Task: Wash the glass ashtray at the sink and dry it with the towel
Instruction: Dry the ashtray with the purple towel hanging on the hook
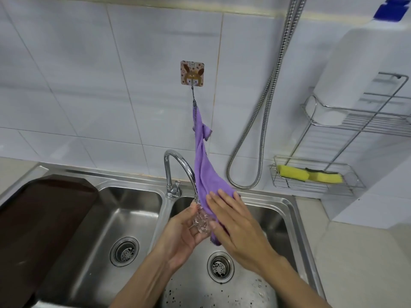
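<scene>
Glass ashtray [201, 221] sits over the right basin of the steel sink [295, 218], just below the spout of the tap [178, 167], and no water can be seen running. The left hand [184, 232] cups it from below and from the left, fingers curled up round its edge. The right hand [235, 225] lies flat, fingers straight and together, and presses the lower end of the purple towel [204, 174] against the ashtray's right side. The cloth is thus sandwiched between that palm and the glass.

The towel hangs by its loop from the wall hook [192, 73]. Its long axis runs taut from there down and slightly right to the hands, so it seems to have little slack left. From the right palm the ashtray lies directly leftward, touching through the cloth. Its far faces are hidden by fingers and fabric.

Drying appears to be the step in hand. Judging by this, reaching the remaining faces would mean turning the glass in the left hand, since the tethered towel cannot travel far.
</scene>
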`<state>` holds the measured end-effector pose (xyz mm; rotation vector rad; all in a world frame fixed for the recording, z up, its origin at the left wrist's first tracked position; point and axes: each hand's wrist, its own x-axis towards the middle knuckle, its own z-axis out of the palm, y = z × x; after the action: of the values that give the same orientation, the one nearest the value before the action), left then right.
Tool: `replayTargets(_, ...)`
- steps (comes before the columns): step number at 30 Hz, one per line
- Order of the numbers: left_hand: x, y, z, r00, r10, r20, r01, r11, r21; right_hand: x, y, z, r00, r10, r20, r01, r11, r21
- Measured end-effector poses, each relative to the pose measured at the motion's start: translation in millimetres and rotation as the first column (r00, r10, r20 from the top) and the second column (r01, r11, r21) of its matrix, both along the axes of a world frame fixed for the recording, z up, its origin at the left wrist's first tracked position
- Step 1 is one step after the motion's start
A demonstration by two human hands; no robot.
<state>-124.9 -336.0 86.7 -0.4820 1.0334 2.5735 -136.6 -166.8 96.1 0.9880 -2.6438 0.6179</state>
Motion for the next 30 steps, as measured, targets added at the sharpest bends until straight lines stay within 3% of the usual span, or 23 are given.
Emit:
replayTargets(5, -0.5, -10.0, 6.2, 0.999, 0.024, 0.028, -0.023, 0.999, -0.049, -12.1, 25.7, 3.1, 0.992, 0.079, 0.101, -0.080, 0.997, 0.005)
replayTargets(12, -5.2, -11.6, 10.7, 0.995, 0.070, 0.075, -0.068, 0.997, -0.020, 22.3, 23.8, -10.4, 0.984, 0.166, -0.065, -0.168, 0.985, -0.036)
replayTargets(17, -8.4, -11.9, 13.7, 0.996, 0.030, 0.081, -0.025, 0.998, -0.060, -0.7, 21.0, 0.4, 0.988, 0.154, -0.014, -0.154, 0.988, -0.024)
replayTargets(30, -7.7, -4.2, 25.0, 0.989, 0.059, 0.134, -0.065, 0.997, 0.036, 11.5, 13.1, -0.2, 0.901, 0.261, -0.348, -0.255, 0.965, 0.062)
